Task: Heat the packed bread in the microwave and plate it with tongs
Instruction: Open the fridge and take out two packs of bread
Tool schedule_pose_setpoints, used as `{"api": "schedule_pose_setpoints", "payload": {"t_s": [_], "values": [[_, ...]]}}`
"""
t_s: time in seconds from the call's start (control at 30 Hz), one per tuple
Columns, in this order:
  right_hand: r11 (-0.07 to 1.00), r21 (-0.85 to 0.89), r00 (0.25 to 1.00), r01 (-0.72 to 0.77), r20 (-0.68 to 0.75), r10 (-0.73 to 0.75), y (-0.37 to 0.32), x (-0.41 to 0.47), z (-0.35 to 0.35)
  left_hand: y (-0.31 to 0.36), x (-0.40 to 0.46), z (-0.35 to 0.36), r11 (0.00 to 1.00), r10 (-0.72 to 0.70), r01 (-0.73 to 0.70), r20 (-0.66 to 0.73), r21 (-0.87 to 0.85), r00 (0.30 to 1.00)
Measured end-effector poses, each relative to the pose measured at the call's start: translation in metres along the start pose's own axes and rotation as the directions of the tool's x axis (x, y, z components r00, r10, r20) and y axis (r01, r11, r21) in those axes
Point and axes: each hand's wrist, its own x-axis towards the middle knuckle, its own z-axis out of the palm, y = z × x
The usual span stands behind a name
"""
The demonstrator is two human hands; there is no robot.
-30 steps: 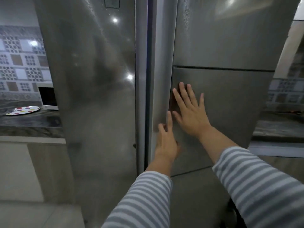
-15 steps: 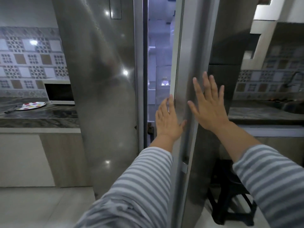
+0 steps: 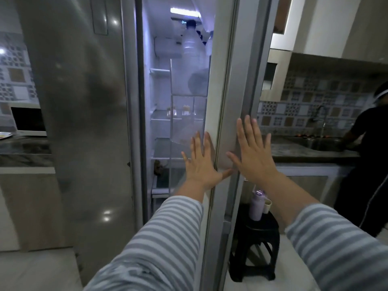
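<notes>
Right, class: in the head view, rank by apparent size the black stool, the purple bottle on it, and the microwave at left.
1. Black stool
2. Microwave, though partly hidden by the fridge door
3. Purple bottle

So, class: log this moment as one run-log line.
stage: opening fridge | right fridge door: ajar | left hand, right hand: flat on door | bread: not visible

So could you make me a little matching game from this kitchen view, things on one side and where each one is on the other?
Things:
1. purple bottle
2. microwave
3. left hand
4. clear bottle

Places:
A. high inside the lit fridge
B. on the counter at far left
C. on the black stool
D. flat against the inner edge of the open fridge door

Pairs: 1-C, 2-B, 3-D, 4-A
</notes>
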Motion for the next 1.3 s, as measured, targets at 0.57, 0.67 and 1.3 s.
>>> {"api": "schedule_pose_setpoints", "payload": {"t_s": [0.57, 0.67, 1.3], "values": [[0.913, -0.402, 0.984, 0.069, -0.124, -0.129, 0.121, -0.044, -0.021, 0.114, -0.009, 0.063, 1.0, -0.005, 0.007, -0.077, 0.019, 0.997], [0.903, -0.422, 0.984, 0.081, -0.109, -0.139, 0.125, -0.044, -0.024, 0.12, -0.009, 0.065, 1.0, -0.008, 0.01, -0.073, 0.029, 0.997], [0.943, -0.252, 0.972, 0.218, -0.035, -0.234, -0.002, -0.022, 0.002, -0.041, -0.018, -0.006, 0.988, 0.154, -0.153, -0.333, 0.03, 0.93]]}}
